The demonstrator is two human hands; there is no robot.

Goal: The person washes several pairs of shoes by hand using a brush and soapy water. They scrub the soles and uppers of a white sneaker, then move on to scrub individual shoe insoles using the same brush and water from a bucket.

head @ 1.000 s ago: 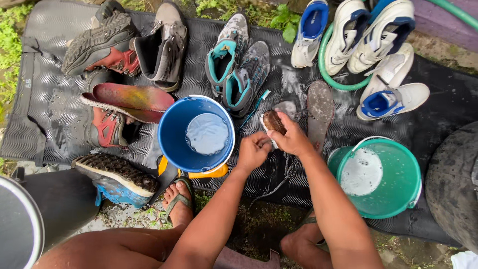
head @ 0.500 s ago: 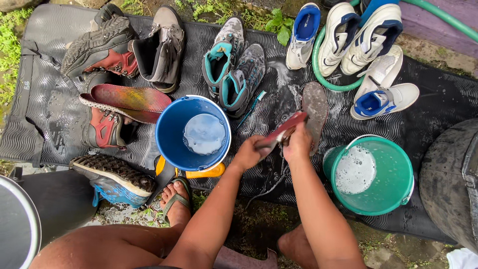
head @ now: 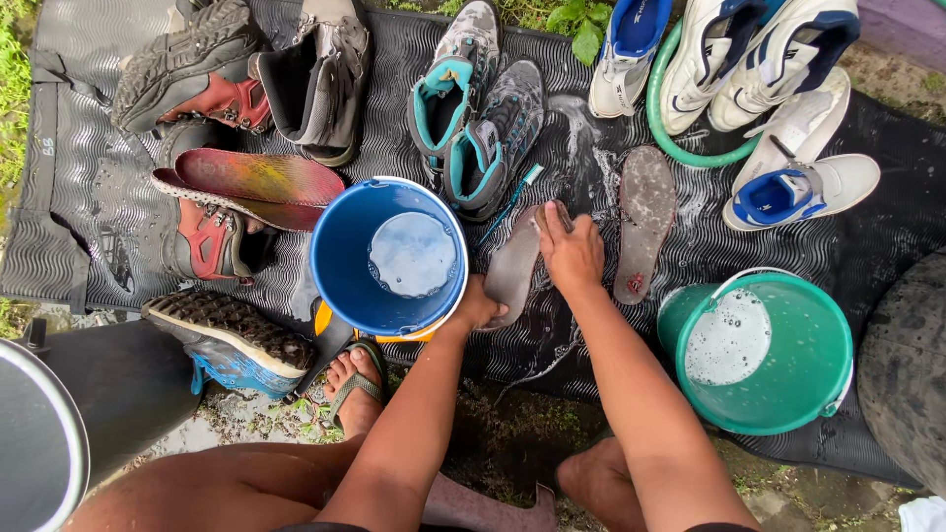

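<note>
Grey insole (head: pixel 512 264) lying just right of the blue bucket (head: pixel 340 266), long axis running away from the person: left hand (head: pixel 476 308) grips its near end, right hand (head: pixel 572 251) closes over its far end.

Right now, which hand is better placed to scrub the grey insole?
Probably the right hand: it lies on top of the grey insole at its far end. The left hand grips the near end, steadying it beside the blue bucket.
</note>
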